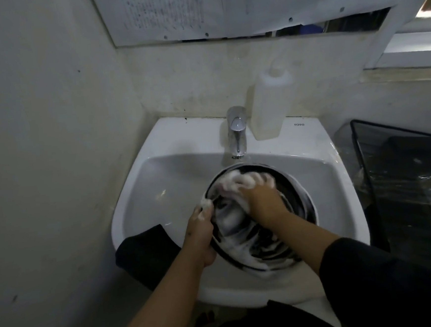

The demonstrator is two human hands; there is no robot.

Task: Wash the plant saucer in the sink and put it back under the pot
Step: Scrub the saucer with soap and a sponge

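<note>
Foam and our right hand [257, 198] hide much of the saucer [299, 198], and the thing we scrub with is lost under suds. The print on the paper sheet [166, 9] is too blurred to read, and the black mesh bin [406, 174] is cut off by the right edge.

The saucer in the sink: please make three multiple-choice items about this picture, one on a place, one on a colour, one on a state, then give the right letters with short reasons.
1. Where does the white bottle stand?
A. On the sink ledge, right of the faucet
B. Inside the basin
C. On the floor

2. What colour is the saucer?
A. White
B. Black
C. Red

3. What is the state of the saucer?
A. Dry and clean
B. Broken in two
C. Covered with soap foam

Answers: 1 A, the bottle stands beside the faucet on the ledge. 2 B, the rim shows black under the foam. 3 C, white suds streak it while the left hand holds its rim and the right hand scrubs inside.
</note>
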